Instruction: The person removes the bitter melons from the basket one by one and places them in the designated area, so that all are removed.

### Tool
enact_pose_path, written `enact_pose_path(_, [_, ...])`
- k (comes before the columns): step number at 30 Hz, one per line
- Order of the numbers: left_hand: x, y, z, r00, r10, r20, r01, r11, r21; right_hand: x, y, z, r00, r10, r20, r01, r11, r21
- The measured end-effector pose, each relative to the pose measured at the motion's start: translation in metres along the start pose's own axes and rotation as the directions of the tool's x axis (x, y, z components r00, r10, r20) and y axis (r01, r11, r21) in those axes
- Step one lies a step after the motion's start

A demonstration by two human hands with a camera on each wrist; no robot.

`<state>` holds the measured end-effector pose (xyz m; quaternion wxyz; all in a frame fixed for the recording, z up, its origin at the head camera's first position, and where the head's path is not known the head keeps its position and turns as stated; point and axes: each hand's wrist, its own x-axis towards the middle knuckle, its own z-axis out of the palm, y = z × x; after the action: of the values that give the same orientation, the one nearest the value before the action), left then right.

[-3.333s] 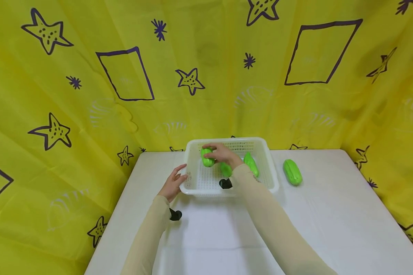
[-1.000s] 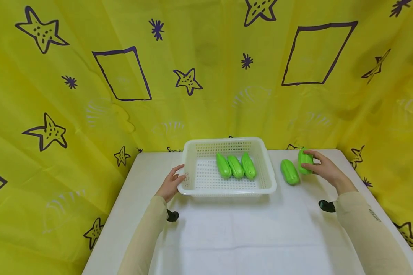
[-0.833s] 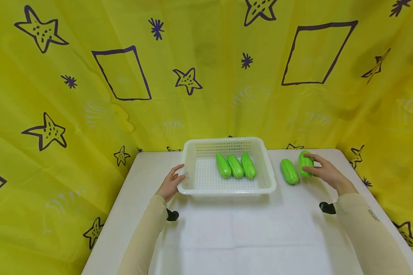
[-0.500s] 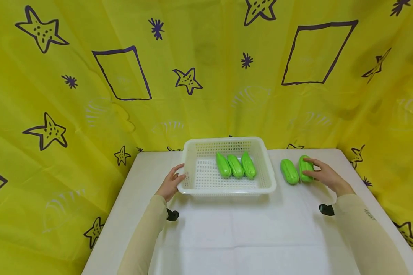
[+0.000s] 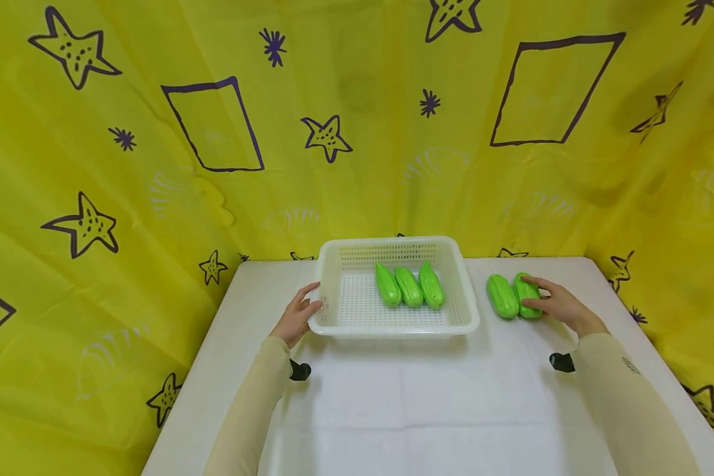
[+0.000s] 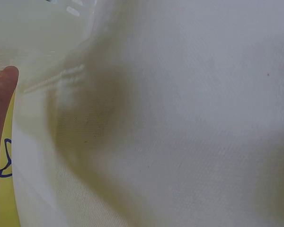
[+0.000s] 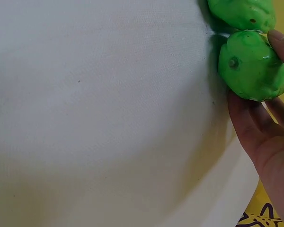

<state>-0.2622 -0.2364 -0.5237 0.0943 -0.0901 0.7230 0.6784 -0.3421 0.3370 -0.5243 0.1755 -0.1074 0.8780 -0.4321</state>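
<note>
In the head view my right hand (image 5: 562, 307) holds a plump, glossy green ridged vegetable (image 5: 524, 288) between thumb and fingers. It lies on the white table right beside a matching green vegetable (image 5: 502, 295). The right wrist view shows the blunt end of the held vegetable (image 7: 248, 66), fingers under one side and thumb over the other. At the left end of a white perforated plastic basket (image 5: 393, 331), my left hand (image 5: 296, 318) rests its fairly straight fingers on the rim. Three green vegetables (image 5: 409, 286) lie side by side in the basket.
A white cloth covers the table (image 5: 404, 403). Yellow patterned curtain (image 5: 369, 198) with stars hangs at the back and both sides. The basket stands close to the back curtain. A small black device (image 5: 300, 371) is on the left wrist, another black device (image 5: 562, 361) on the right.
My right hand went from inside the basket to the table's right side with a green vegetable, lowered it and slid it against its neighbour. My left hand stayed at the basket's rim.
</note>
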Motion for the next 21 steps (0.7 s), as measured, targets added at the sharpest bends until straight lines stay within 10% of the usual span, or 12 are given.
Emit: enact_pose_path(21, [-0.0010, 0.0003, 0.0005, 0.999, 0.021, 0.024, -0.020, 0.999, -0.039, 0.0022, -0.0037, -0.0010, 0.999, 0.036, 0.025, -0.036, 0.999, -0.011])
